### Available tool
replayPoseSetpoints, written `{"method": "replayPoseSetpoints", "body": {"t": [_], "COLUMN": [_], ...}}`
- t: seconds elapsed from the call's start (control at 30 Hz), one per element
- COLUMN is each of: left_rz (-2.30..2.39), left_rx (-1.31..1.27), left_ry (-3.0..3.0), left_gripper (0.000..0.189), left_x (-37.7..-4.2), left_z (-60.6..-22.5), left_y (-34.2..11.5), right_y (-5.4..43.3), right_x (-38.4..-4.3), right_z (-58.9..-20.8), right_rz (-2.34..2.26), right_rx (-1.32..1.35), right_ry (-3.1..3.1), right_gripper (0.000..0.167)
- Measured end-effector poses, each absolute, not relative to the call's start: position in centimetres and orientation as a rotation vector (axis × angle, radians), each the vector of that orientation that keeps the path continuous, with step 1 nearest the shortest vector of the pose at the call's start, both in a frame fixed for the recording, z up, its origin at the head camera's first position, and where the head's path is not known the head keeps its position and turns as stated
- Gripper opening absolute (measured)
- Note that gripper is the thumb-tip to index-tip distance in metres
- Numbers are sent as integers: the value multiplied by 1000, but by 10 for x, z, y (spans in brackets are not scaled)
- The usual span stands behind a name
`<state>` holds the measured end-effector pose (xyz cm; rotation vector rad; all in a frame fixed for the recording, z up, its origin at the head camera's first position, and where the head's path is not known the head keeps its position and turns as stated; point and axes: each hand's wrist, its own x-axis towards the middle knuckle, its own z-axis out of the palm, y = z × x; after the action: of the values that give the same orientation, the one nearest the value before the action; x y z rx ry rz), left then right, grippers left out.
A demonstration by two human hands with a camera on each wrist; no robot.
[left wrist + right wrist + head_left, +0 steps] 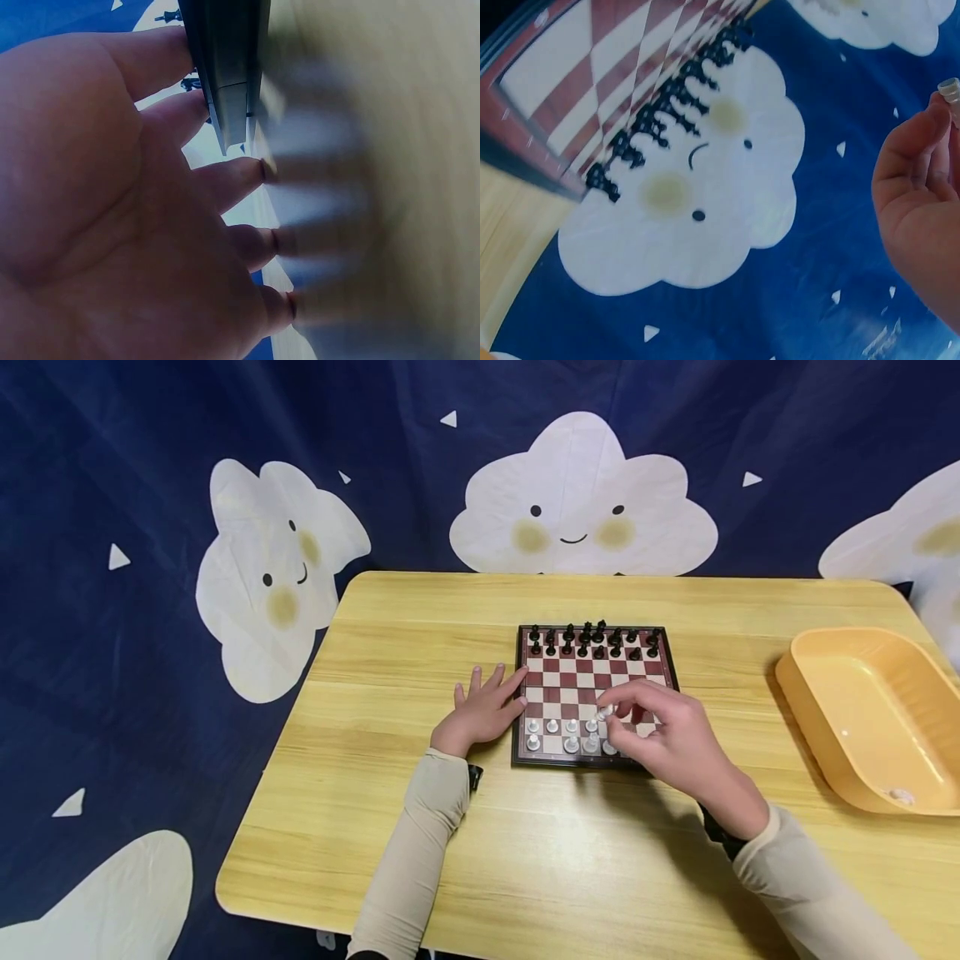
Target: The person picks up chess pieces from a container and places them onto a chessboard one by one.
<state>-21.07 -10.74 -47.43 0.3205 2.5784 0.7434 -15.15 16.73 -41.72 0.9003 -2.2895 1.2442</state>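
A chessboard [551,695] with dark red and cream squares and a black frame lies on the table. My right hand [671,735] is over its near right part, pinching a white chess piece [605,712] between thumb and index finger; in the right wrist view the round base of the white chess piece [950,90] shows at the fingertips. My left hand [483,712] rests at the board's left edge with fingers spread, thumb and index finger touching the black frame [229,82]. Several white pieces [572,743] stand along the near side, some hidden behind the right hand.
Two rows of black pieces [583,652] stand on the far side of the board. To the right is a yellow plastic basin [825,727] with a small white thing [900,796] inside. Behind the wooden table [420,627] hangs a dark blue curtain [405,460] with clouds.
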Motion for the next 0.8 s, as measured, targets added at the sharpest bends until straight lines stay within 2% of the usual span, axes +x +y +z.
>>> {"method": "replayPoseSetpoints", "body": {"t": [0.23, 0.47, 0.8], "left_rz": [756, 755, 738], "left_rx": [321, 315, 313], "left_ry": [2577, 2578, 2590], "left_gripper": [60, 59, 59], "left_x": [-210, -210, -211], "left_z": [-474, -473, -475], "left_y": [-107, -107, -107], "right_y": [152, 142, 130], "right_x": [-151, -151, -153], "right_z": [-425, -431, -442], "right_rz": [1185, 1043, 1000], "right_rx": [883, 909, 930], "right_ry": [-2424, -2599, -2719], "right_gripper": [28, 20, 22]}}
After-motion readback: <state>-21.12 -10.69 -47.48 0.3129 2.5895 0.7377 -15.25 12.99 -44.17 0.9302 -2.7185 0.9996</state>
